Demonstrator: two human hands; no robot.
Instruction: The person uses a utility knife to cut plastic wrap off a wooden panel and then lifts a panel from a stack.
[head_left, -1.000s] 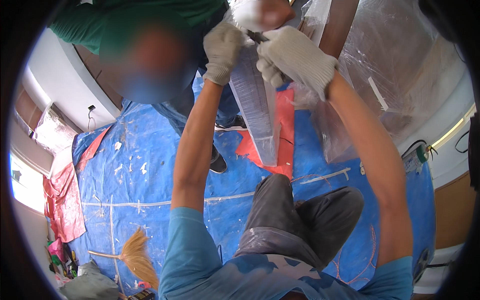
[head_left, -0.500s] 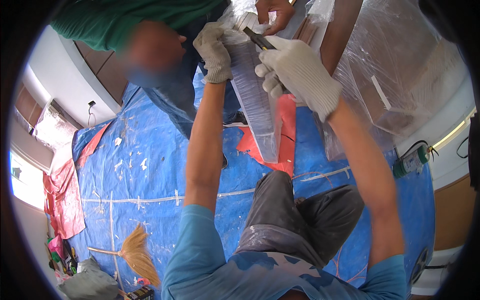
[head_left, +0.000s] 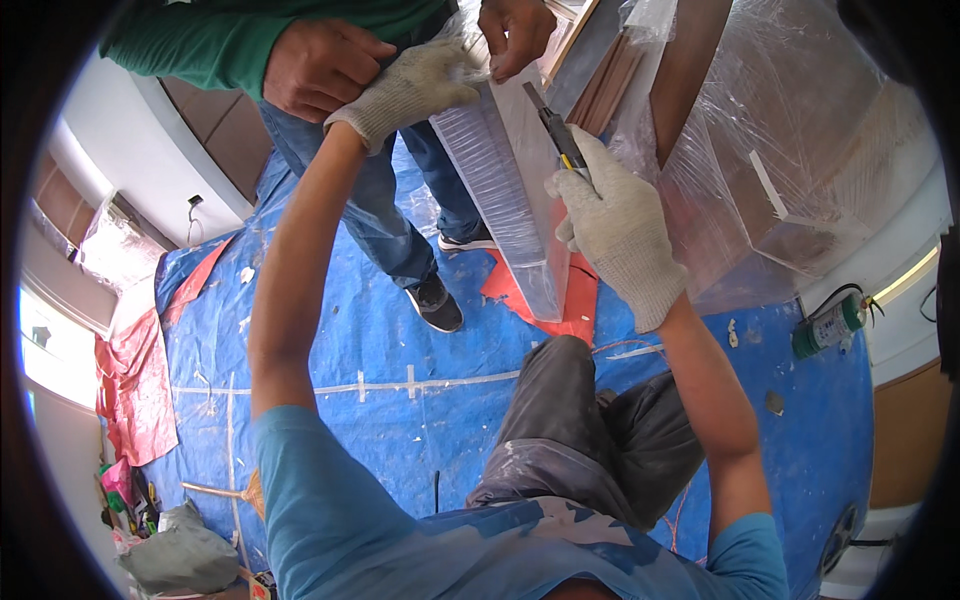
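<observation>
My gloved right hand [head_left: 625,220] grips a snap-off utility knife [head_left: 560,135] with a dark and yellow handle, its blade pointing up and left beside a long wrapped panel [head_left: 485,185]. My gloved left hand [head_left: 415,92] is closed on clear plastic wrap [head_left: 466,68] at the panel's upper end. The panel stands tilted, its narrow lower end over a red sheet [head_left: 577,310]. A co-worker in a green sleeve faces me; one bare hand [head_left: 515,35] is by the wrap and the other [head_left: 325,68] is beside my left glove.
Wrapped furniture [head_left: 800,170] and brown boards [head_left: 612,85] stand at the right, with a green fire extinguisher [head_left: 830,327] by the wall. Blue taped sheeting [head_left: 330,430] covers the floor. A broom [head_left: 225,492] and a grey bag [head_left: 180,553] lie at the lower left.
My left hand has moved left, and my right hand with the knife has drawn down toward me. The co-worker has straightened, bringing a second hand into view next to my left glove.
</observation>
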